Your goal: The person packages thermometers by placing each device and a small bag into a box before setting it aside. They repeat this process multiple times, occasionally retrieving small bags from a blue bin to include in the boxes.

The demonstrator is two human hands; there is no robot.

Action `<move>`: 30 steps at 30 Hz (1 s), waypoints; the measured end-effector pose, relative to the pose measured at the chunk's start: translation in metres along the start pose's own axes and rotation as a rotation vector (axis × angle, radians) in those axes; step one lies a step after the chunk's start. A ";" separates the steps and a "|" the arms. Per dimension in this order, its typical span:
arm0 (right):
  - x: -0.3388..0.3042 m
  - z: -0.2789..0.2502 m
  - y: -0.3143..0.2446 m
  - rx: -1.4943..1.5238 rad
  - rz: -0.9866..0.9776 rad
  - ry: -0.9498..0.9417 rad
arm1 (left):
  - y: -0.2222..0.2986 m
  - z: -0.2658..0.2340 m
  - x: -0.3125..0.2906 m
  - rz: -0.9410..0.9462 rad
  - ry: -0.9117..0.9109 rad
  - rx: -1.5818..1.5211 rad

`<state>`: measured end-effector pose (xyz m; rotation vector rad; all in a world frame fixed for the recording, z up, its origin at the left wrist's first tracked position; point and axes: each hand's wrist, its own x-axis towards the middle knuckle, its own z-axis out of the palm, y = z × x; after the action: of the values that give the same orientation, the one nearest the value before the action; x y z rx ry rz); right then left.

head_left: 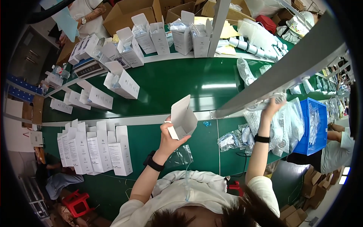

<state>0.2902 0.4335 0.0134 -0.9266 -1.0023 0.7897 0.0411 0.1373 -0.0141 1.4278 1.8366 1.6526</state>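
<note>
My left hand (170, 137) grips an open white carton (185, 117), its flap standing up and its inside bare, above the near edge of the green bench. Out to the right, my right hand (271, 109) closes round a clear bubble-wrapped packet (279, 97), partly hidden by the fingers. Below that hand lies a pile of bubble-wrapped packets (281, 128). Beside the pile are small clear bags with cables (231, 140). A flat clear plastic bag (180, 156) lies under my left forearm's side of the bench.
Upright white cartons (97, 147) stand in rows at the left. Filled open cartons (123, 84) sit on the green belt (170, 81) and the shelf behind. A slanting metal post (280, 64) rises near my right hand. A blue crate (317, 128) stands far right.
</note>
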 end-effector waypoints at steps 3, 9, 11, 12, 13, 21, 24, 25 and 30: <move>-0.035 -0.030 -0.090 0.030 -0.177 0.287 | 0.008 0.011 0.004 0.011 -0.004 0.001; -0.167 0.050 -0.144 0.370 0.318 0.048 | 0.015 0.021 0.002 0.009 0.006 -0.050; -0.196 0.084 -0.131 0.356 0.266 -0.036 | 0.036 0.018 0.010 -0.162 -0.065 0.060; -0.208 0.094 -0.123 0.283 0.217 -0.084 | 0.042 0.017 0.012 -0.246 -0.099 0.120; -0.225 0.103 -0.109 0.116 0.079 -0.117 | 0.036 0.017 0.009 -0.241 -0.107 0.119; -0.234 0.083 -0.114 -0.579 -0.631 -0.848 | -0.007 0.018 -0.028 -0.217 0.217 0.003; -0.206 0.028 -0.091 -0.441 -0.517 -0.899 | -0.010 0.002 -0.025 0.079 0.104 -0.048; -0.195 0.003 -0.080 -0.474 -0.497 -0.840 | -0.009 -0.004 -0.029 0.070 0.108 -0.044; -0.173 -0.088 -0.035 -1.271 -0.400 -1.027 | 0.022 -0.027 -0.028 -0.030 -0.016 0.050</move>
<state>0.3175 0.2447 -0.0352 -1.2853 -2.6573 0.1417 0.0444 0.0958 0.0026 1.4224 1.8940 1.5866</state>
